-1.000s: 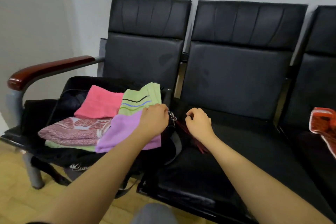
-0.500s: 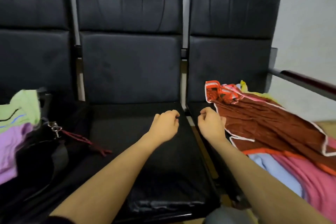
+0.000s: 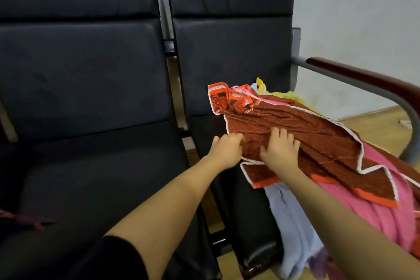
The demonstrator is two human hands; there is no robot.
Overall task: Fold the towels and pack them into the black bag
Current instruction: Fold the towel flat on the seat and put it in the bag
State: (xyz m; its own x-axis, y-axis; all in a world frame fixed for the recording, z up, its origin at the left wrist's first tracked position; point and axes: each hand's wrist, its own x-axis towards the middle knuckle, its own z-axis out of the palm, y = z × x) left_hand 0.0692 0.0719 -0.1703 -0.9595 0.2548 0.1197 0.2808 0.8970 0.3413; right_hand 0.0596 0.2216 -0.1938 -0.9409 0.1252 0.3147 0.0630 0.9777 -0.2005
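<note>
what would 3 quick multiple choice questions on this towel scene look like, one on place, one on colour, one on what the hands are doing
1. Where does the towel pile lie?
A. on the right-hand seat by the armrest
B. on the floor
C. inside a bag

2. What colour is the top towel?
A. plain green
B. rust brown with white and orange edging
C. plain black

3. What are the hands doing?
A. both hang idle
B. both are at the top towel
C. one holds a phone

Answers:
1. A: the pile drapes over the seat next to the armrest.
2. B: brown cloth with a white and orange border.
3. B: the left hand grips its edge; the right hand rests on it with fingers spread.
</note>
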